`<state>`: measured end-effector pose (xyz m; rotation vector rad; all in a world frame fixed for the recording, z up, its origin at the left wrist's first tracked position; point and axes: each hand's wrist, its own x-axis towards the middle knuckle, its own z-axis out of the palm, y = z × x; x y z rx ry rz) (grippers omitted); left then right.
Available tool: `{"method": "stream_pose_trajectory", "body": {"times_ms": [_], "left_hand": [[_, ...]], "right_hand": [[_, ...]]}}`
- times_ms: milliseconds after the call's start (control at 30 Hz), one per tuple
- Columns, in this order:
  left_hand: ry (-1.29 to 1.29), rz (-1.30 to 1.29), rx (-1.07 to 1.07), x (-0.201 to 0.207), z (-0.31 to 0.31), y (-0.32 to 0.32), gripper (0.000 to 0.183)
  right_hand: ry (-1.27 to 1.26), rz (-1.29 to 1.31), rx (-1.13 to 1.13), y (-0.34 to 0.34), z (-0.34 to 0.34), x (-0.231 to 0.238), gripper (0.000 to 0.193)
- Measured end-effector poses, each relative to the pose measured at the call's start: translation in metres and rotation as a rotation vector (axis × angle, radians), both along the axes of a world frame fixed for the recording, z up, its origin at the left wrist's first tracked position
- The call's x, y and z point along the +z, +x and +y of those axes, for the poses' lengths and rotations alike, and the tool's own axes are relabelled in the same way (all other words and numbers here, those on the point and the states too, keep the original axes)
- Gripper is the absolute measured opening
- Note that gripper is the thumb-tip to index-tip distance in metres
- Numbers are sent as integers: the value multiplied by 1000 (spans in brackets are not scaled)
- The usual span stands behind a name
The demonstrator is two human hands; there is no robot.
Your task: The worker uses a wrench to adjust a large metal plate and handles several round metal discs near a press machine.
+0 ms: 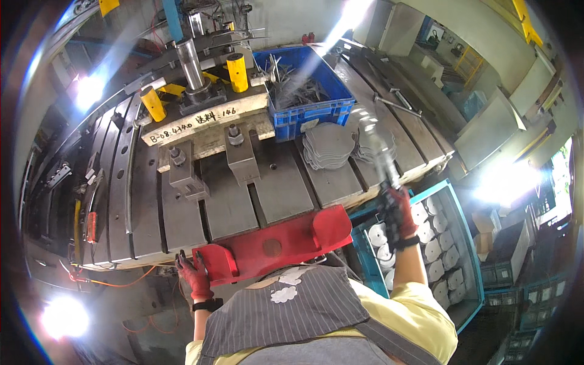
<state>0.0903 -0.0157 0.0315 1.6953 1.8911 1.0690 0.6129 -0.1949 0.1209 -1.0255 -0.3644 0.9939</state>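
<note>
My left hand, in a red glove, rests on the left end of a red metal bracket at the front edge of the press table. My right hand, also red-gloved, grips a slim metal tool that points up toward two stacks of flat grey metal blanks lying on the table's right side. Whether the tool's tip touches the blanks is blurred.
A stamping die with yellow guide posts stands at the back of the table. A blue crate of metal pieces sits behind the blanks. To my right is a teal bin holding several rows of stamped parts. Stacked crates stand far right.
</note>
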Motion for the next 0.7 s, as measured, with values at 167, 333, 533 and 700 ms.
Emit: {"method": "stream_pose_trajectory", "body": {"times_ms": [167, 333, 533, 700], "left_hand": [[59, -298, -568, 62, 11, 52, 48], [-73, -365, -966, 96, 15, 145, 35], [-178, -1314, -624, 85, 29, 151, 38], [84, -864, -295, 44, 17, 66, 40]], "right_hand": [[-361, -156, 539, -118, 70, 76, 38], [128, -951, 856, -198, 156, 38, 65], [135, -1322, 802, -164, 185, 22, 67], [-281, -821, 618, -8, 240, 120, 43]]}}
